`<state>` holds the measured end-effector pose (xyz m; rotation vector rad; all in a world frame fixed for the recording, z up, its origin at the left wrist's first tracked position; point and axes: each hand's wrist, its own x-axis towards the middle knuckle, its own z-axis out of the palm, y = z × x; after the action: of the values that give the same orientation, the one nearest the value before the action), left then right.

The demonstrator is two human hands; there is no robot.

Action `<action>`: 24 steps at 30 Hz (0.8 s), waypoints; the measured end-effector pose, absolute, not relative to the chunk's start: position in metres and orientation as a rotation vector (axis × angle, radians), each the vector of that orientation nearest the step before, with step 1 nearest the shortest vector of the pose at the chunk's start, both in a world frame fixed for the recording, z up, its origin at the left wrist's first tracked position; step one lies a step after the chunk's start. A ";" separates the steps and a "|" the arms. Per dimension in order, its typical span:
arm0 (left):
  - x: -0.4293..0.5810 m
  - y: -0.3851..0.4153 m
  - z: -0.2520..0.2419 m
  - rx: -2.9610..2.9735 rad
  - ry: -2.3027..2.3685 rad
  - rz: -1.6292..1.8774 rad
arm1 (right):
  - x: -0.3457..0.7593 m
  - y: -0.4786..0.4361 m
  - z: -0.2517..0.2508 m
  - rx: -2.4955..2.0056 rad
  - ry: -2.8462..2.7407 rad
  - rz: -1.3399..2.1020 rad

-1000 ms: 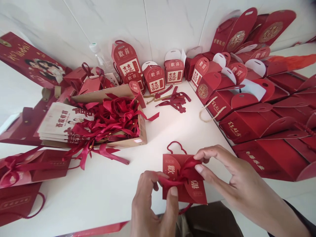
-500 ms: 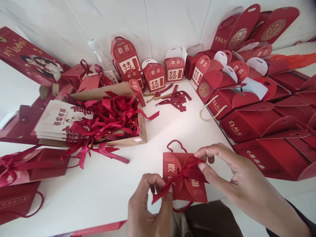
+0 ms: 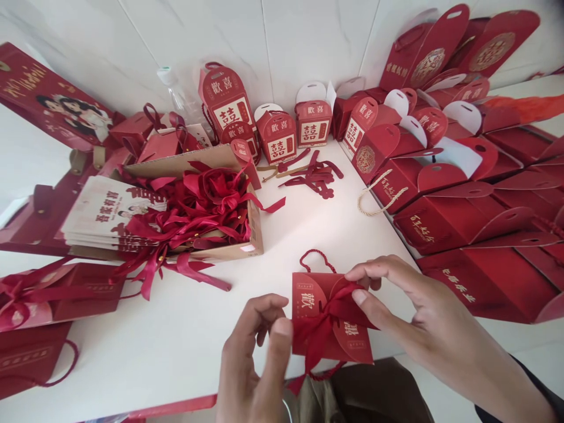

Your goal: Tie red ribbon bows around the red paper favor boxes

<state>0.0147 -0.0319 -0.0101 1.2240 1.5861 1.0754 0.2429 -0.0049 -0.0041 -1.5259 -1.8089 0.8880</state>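
In the head view, the left hand (image 3: 251,358) is parted between thumb and fingers and seems to hold nothing, though I cannot tell whether its thumb brushes the bow, while the right hand (image 3: 414,311) pinches the right side of the red ribbon (image 3: 324,320) between thumb and forefinger. The ribbon crosses the top of 1 small red box (image 3: 351,348) at the near edge of the tabletop (image 3: 264,282); the step in hand looks like shaping the bow, and the next move probably calls for a light pinch on its left side to even out the 2 sides.
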 end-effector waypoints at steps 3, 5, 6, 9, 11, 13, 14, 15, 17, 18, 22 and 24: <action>0.022 -0.028 -0.003 1.310 1.693 0.929 | 0.243 -0.004 -0.005 -1.511 -1.805 0.891; 0.027 -0.028 0.001 1.367 1.676 0.892 | 0.244 -0.004 -0.005 -1.495 -1.806 0.910; 0.029 -0.028 0.001 1.366 1.671 0.891 | 0.244 -0.004 -0.006 -1.489 -1.805 0.919; 0.030 -0.032 -0.002 1.253 1.671 0.911 | 0.244 -0.004 -0.006 -1.496 -1.785 0.934; 0.029 -0.034 -0.004 1.164 1.658 0.931 | 0.244 -0.004 -0.005 -1.506 -1.770 0.943; 0.031 -0.035 -0.006 1.098 1.639 0.970 | 0.243 -0.005 -0.004 -1.506 -1.761 0.950; 0.032 -0.035 -0.005 1.069 1.626 0.996 | 0.242 -0.005 -0.004 -1.506 -1.756 0.954; 0.034 -0.034 -0.004 1.044 1.613 1.024 | 0.241 -0.006 -0.003 -1.508 -1.747 0.956; 0.037 -0.033 -0.002 1.007 1.599 1.064 | 0.240 -0.007 -0.003 -1.530 -1.708 0.953; 0.038 -0.032 -0.001 0.999 1.603 1.067 | 0.239 -0.007 -0.004 -1.548 -1.681 0.948; 0.040 -0.032 0.002 0.973 1.689 1.030 | 0.241 -0.005 -0.006 -1.578 -1.648 0.945; 0.039 -0.034 0.002 0.961 1.703 1.033 | 0.243 -0.004 -0.007 -1.564 -1.668 0.955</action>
<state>0.0391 -0.0340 0.0019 0.9607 1.7031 1.0333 0.2426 -0.0036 -0.0075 -1.5643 -1.6682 0.9546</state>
